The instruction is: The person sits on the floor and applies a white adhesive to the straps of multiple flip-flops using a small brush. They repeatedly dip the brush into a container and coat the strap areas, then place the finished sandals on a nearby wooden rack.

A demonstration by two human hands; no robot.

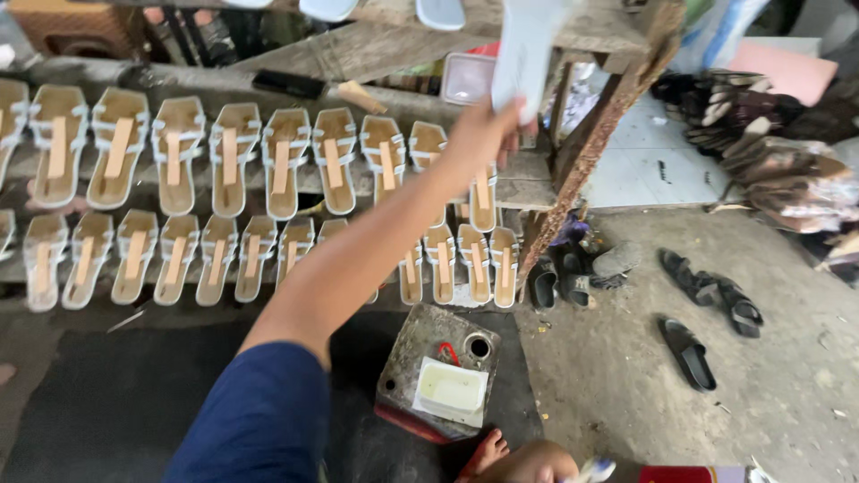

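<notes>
Two rows of white-strapped sandals (268,161) laid out left of wooden post (591,152) (many pairs placed). Left hand (483,134) raised beside post, fingers clamped on white sole (528,54), not yet set down. Right hand barely visible at bottom edge; grip cannot be determined.

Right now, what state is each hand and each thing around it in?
left hand: raised, gripping a white sole
white sole: held upright against the wooden shelf
right hand: not in view
sandals on the rack: laid in two rows, toes up, tan strips on their insoles
metal tin: on the floor, cap off, a white tray on top
black sandals: loose on the concrete floor
</notes>
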